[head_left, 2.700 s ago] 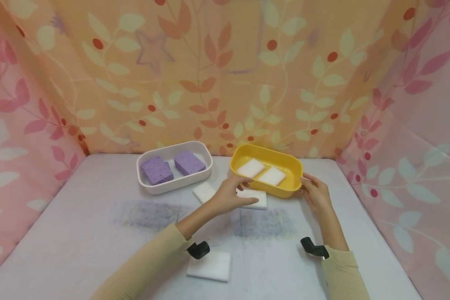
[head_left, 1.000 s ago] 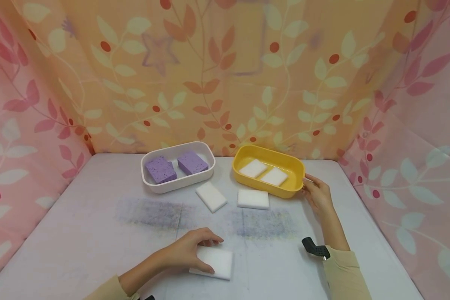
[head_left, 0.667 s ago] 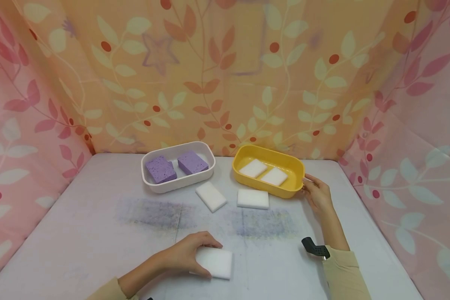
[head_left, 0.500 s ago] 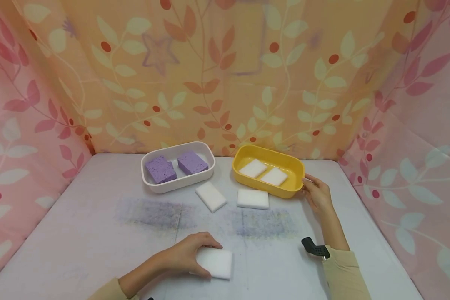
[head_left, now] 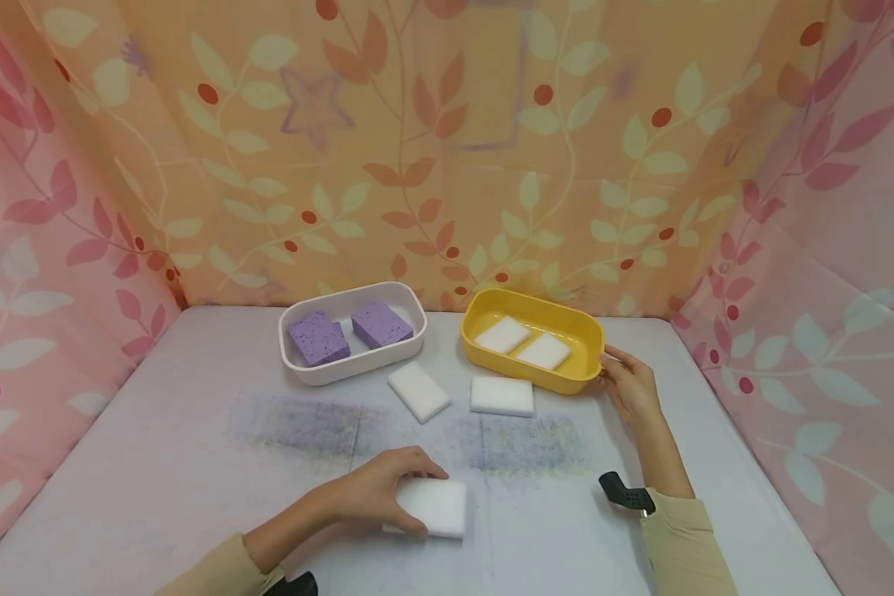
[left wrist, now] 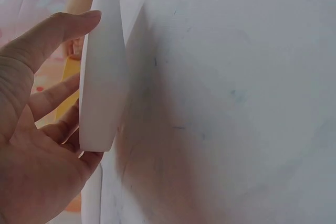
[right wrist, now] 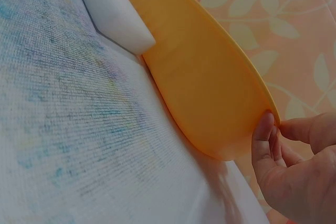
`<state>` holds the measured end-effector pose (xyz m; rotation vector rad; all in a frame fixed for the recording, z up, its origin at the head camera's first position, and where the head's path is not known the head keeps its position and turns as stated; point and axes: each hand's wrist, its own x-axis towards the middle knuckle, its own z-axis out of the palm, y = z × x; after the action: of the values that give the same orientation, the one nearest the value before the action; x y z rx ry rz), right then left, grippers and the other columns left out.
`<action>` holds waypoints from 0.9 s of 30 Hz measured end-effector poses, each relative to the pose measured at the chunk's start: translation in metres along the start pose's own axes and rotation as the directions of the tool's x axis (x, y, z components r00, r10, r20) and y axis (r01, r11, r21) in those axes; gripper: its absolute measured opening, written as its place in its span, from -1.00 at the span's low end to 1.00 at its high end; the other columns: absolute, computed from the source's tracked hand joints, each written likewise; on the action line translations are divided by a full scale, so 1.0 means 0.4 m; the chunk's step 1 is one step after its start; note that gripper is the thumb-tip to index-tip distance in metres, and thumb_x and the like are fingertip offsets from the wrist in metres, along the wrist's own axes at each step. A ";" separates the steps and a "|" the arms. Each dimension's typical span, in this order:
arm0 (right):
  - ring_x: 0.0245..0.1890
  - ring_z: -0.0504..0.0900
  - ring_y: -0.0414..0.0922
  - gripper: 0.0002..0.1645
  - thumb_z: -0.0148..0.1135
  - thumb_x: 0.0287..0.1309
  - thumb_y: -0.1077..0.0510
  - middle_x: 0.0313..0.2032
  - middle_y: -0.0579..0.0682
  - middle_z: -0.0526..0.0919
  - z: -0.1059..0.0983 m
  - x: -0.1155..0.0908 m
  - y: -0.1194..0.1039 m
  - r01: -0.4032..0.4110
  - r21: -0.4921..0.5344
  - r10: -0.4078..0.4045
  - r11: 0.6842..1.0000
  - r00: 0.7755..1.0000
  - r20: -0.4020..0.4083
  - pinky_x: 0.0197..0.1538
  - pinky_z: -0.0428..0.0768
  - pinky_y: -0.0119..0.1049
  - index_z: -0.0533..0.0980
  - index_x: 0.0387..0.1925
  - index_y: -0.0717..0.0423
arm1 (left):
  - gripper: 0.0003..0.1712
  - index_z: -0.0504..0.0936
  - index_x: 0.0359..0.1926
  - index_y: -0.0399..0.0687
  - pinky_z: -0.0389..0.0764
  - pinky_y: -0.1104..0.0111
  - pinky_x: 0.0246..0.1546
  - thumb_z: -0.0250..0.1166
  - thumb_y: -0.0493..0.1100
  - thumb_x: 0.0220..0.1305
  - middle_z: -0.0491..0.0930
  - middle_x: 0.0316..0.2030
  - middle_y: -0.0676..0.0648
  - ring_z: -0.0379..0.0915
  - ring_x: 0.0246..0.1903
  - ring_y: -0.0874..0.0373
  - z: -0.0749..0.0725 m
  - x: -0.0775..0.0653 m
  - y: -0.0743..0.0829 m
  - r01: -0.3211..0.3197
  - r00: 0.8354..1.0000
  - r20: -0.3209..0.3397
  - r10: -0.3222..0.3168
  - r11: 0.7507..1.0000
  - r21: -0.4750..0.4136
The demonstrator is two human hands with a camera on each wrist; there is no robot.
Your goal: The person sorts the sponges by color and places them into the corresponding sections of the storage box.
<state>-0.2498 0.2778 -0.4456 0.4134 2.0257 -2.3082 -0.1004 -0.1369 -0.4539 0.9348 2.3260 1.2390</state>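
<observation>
My left hand (head_left: 376,492) grips a white sponge block (head_left: 441,507) between thumb and fingers near the table front. In the left wrist view the sponge (left wrist: 102,77) appears lifted off the cloth, its shadow beside it. At the back right, my right hand (head_left: 632,391) pinches the rim at the right end of a yellow container (head_left: 577,381). The right wrist view shows thumb and fingertips meeting on that rim. Inside the container lie two white sponges, a left one (head_left: 502,334) and a right one (head_left: 544,351).
A white container (head_left: 365,362) at the back left bears purple sponges (head_left: 380,324), one partly hidden. Two more white sponges lie on the table before the containers, one slanted (head_left: 419,392), one straight (head_left: 502,396). Smudged coloured patches mark the cloth. Patterned curtains (head_left: 447,165) enclose the table.
My left hand came back from near the yellow container to the front sponge, took hold of it, and has raised it slightly. The right hand stays at the yellow rim.
</observation>
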 end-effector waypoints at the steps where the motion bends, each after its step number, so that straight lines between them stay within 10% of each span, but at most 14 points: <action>1: -0.35 0.56 -0.33 -0.28 0.11 0.58 0.22 -0.27 -0.23 0.66 0.001 0.000 0.000 0.001 0.000 -0.001 1.000 1.000 0.001 -0.21 0.64 -0.58 0.14 0.61 0.29 | -0.32 0.69 0.20 -0.11 0.57 0.45 0.02 0.70 -0.12 0.03 0.66 -0.01 0.07 0.48 -0.05 0.37 -0.002 0.002 0.004 -0.001 1.000 -0.003 0.001 1.000 0.010; 27: -0.36 0.56 -0.33 -0.27 0.12 0.58 0.22 -0.31 -0.23 0.67 0.004 -0.006 -0.003 -0.001 0.006 0.001 1.000 1.000 0.005 -0.21 0.63 -0.57 0.13 0.61 0.30 | -0.30 0.70 0.20 -0.08 0.60 0.30 0.12 0.71 -0.07 0.02 0.66 -0.03 0.06 0.53 -0.02 0.24 -0.040 0.107 -0.015 0.004 0.997 -0.079 0.004 0.995 0.096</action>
<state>-0.2480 0.2759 -0.4435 0.4082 2.0171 -2.3128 -0.1428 -0.1197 -0.4495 0.9327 2.4660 1.1942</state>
